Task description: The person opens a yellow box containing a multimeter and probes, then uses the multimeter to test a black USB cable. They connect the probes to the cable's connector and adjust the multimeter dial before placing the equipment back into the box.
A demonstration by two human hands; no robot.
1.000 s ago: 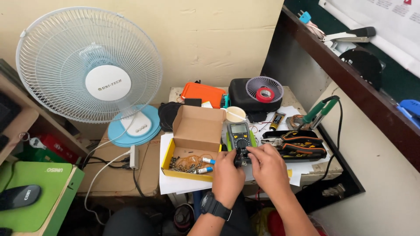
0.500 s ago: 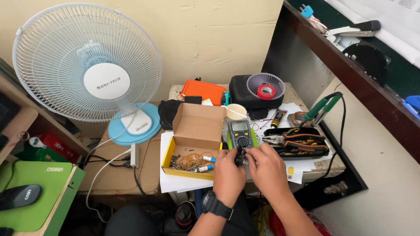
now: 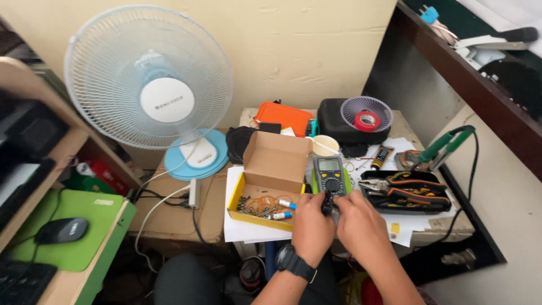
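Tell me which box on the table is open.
The cardboard box with yellow sides, beside the left hand: its lid stands up, showing small parts inside. The orange case behind it is closed.

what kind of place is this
Probably a home electronics repair bench: a multimeter at both hands, a tray of pliers, a soldering iron and a box of small parts on a cluttered table.

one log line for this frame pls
left hand: at multimeter base | right hand: same spot | open cardboard box: left of meter | pliers tray: right

Both hands (image 3: 339, 223) at multimeter (image 3: 330, 176)
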